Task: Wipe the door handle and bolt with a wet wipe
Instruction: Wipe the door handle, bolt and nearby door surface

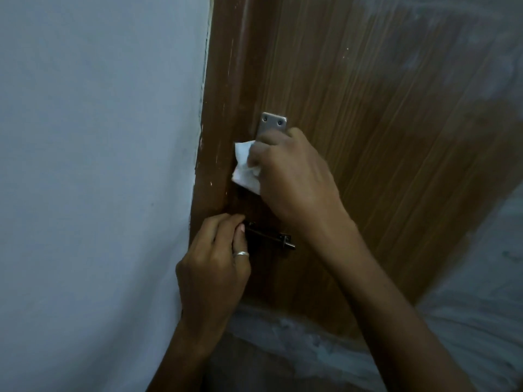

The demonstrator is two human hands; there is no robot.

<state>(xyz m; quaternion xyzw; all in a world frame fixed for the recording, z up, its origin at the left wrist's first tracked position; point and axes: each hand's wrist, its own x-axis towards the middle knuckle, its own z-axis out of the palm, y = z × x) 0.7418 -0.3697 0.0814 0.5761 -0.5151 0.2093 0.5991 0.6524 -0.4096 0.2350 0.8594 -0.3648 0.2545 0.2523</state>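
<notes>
Right hand (285, 176) clamps wet wipe (245, 168) over handle (272, 124); left hand (215, 261) pinches bolt (268, 236).

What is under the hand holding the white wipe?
The right hand presses the wet wipe over the door handle. Only the handle's silver top plate with two screws shows; the rest is covered.

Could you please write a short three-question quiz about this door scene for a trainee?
1. True or false: the right hand presses the wet wipe at the silver door handle.
2. Which hand touches the dark bolt? A) left hand B) right hand
3. Fill in: a silver ____ sits on a left-hand finger.

Key: 1 true; 2 A; 3 ring
</notes>
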